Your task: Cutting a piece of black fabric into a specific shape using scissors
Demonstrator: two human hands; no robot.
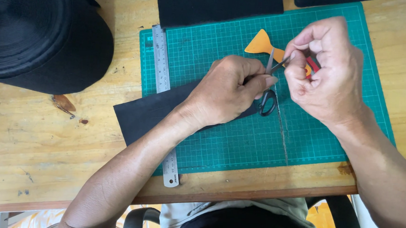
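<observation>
My left hand (228,89) grips a small pair of scissors (268,92); its black loop handles hang below my thumb and the blades point up. It rests over a black sheet (139,115) lying across the left part of the green cutting mat (239,139). My right hand (330,72) is curled just right of the blade tips, fingers pinching a small red piece (313,65) at the blades. An orange fish-tail shaped cut-out (261,43) lies on the mat behind both hands, partly hidden by my right fingers.
A steel ruler (162,69) runs along the mat's left edge. A large black round roll (34,28) sits at the far left on the wooden table (46,142). Black sheets (219,4) lie along the far edge. The table's front edge is near my body.
</observation>
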